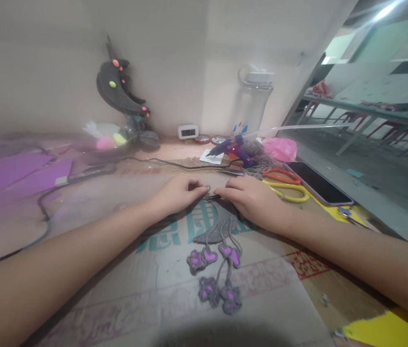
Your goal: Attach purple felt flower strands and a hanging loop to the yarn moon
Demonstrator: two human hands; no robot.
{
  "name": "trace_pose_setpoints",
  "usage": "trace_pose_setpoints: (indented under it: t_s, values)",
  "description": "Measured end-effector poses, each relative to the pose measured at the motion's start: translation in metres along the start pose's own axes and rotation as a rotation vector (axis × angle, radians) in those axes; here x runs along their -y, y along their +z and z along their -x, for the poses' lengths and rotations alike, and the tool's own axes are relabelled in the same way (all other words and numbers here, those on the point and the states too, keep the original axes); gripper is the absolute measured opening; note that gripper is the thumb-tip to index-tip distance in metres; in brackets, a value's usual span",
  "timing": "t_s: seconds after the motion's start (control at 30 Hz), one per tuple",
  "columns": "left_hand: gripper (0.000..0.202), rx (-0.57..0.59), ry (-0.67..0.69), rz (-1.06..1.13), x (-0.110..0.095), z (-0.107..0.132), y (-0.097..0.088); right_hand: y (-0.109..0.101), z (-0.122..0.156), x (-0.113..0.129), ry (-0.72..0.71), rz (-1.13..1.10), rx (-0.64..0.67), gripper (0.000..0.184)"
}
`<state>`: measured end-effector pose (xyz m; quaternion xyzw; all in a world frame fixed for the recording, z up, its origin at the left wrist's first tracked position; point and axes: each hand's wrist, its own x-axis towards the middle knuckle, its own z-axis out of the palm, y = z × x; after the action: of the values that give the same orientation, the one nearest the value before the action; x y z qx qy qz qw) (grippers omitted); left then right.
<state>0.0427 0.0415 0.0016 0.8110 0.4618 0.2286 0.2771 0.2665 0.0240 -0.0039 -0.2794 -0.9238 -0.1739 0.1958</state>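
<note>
A grey felt-like crescent ornament (221, 222) lies on the printed cardboard sheet in front of me. Grey cords hang from it, carrying purple-and-grey paw charms (209, 290) and heart shapes (209, 255). My left hand (179, 193) pinches a small grey yarn loop (208, 188) between thumb and index finger, just above the crescent's upper end. Close by on the right, my right hand (252, 200) has its fingers bent and pressed at the crescent's upper tip. Thin dark strands show between both hands; their exact hold is partly hidden.
Behind the hands stand a blue glue gun (230, 147) with a lit red light, a white digital clock (188, 131) and a clear bottle (254, 103). Yellow-handled scissors (290, 191) and a phone (319, 183) lie right. A decorated grey crescent (117, 89) stands by the wall.
</note>
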Motion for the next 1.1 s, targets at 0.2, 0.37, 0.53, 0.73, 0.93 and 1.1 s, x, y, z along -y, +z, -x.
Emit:
trace_pose_setpoints:
  t_s: [0.2, 0.37, 0.53, 0.73, 0.93, 1.1]
  values:
    - [0.032, -0.006, 0.015, -0.047, 0.0, -0.001, -0.001, -0.001, 0.001, 0.0, -0.014, 0.006, -0.007, 0.027]
    - [0.033, -0.016, 0.023, -0.069, 0.002, -0.001, 0.001, -0.005, 0.001, 0.0, -0.016, 0.029, -0.079, 0.028]
    - [0.033, -0.038, 0.04, -0.08, 0.002, 0.0, -0.001, -0.005, 0.0, 0.0, -0.011, 0.041, -0.074, 0.027]
    - [0.033, -0.077, -0.047, -0.095, 0.001, 0.002, -0.013, -0.006, 0.001, 0.001, 0.029, 0.0, -0.072, 0.026]
    - [0.019, 0.004, 0.142, -0.318, -0.004, 0.01, -0.017, -0.003, 0.002, -0.004, 0.284, -0.162, -0.039, 0.025]
    - [0.018, -0.073, 0.216, -0.425, -0.006, 0.014, -0.008, 0.001, 0.002, -0.012, 0.439, -0.262, -0.043, 0.031]
